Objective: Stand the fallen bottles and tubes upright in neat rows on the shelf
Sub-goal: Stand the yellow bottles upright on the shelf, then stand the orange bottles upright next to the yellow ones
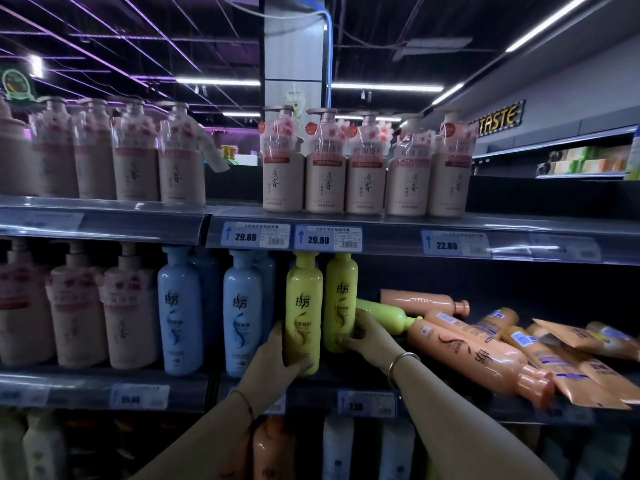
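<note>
Both hands were on the yellow pair — left hand wrapped round the front yellow bottle, right hand gripping its neighbour, both upright on the middle shelf. Squaring the row, I'd say. Next (likely) the fallen green bottle needs lifting upright.

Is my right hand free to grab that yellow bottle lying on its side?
Probably yes. The right hand rests on an upright yellow bottle, and the fallen yellow bottle lies just behind it with nothing between them.
</note>
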`<state>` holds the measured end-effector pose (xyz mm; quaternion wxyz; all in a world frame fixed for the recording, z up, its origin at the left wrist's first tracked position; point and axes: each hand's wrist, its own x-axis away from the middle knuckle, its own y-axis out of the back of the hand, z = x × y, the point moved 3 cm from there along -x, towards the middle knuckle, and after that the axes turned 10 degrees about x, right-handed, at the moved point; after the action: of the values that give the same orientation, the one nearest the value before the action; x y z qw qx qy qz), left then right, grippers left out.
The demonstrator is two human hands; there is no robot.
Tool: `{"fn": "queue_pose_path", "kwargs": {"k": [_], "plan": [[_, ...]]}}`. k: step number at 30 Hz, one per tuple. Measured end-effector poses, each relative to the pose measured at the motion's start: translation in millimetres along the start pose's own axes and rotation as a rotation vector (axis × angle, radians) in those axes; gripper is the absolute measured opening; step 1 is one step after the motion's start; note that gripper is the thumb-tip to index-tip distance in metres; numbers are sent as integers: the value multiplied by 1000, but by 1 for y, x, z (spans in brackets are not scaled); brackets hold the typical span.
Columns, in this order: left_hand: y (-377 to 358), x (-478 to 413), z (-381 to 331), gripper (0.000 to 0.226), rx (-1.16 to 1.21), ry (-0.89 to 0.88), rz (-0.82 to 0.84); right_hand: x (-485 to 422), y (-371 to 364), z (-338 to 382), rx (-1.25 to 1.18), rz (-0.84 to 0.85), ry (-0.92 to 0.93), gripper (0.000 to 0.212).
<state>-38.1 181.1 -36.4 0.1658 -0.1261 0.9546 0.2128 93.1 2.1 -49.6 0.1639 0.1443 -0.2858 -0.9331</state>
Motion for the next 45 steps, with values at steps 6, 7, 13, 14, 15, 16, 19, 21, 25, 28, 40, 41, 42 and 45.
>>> {"fn": "queue_pose_path", "kwargs": {"k": [6,7,13,14,15,16,19,21,25,28,40,41,42,45], "plan": [[6,28,5,90,11,-73,-130,11,21,-1,138,-52,-15,71],[6,35,0,82,-11,-127,-190,16,28,-1,173,-78,-19,65],[-43,32,-43,44,-82,-374,-113,69,74,-1,108,-203,4,28],[-56,24,-47,42,-86,-392,-61,82,85,0,105,-225,20,25],[-70,14,-51,41,-91,-397,-12,96,97,-1,107,-252,38,25],[-84,2,-54,42,-103,-386,36,110,110,-2,123,-286,55,26],[-122,-41,-64,45,-186,-382,124,147,151,-18,163,-379,53,22],[-143,-73,-69,45,-271,-365,178,163,175,-31,152,-408,24,22],[-175,-129,-61,44,-519,-247,343,181,210,-49,152,-453,-13,23],[-185,-151,-48,42,-707,-182,420,188,215,-62,160,-449,-37,23],[-199,-163,-32,62,-941,-224,385,197,168,-97,49,-521,-131,46],[-199,-162,-31,61,-936,-243,375,197,166,-97,40,-562,-131,45],[-198,-161,-30,61,-918,-262,363,196,164,-97,30,-598,-129,45],[-192,-156,-28,64,-771,-331,262,197,160,-99,-38,-663,-118,44]]}}
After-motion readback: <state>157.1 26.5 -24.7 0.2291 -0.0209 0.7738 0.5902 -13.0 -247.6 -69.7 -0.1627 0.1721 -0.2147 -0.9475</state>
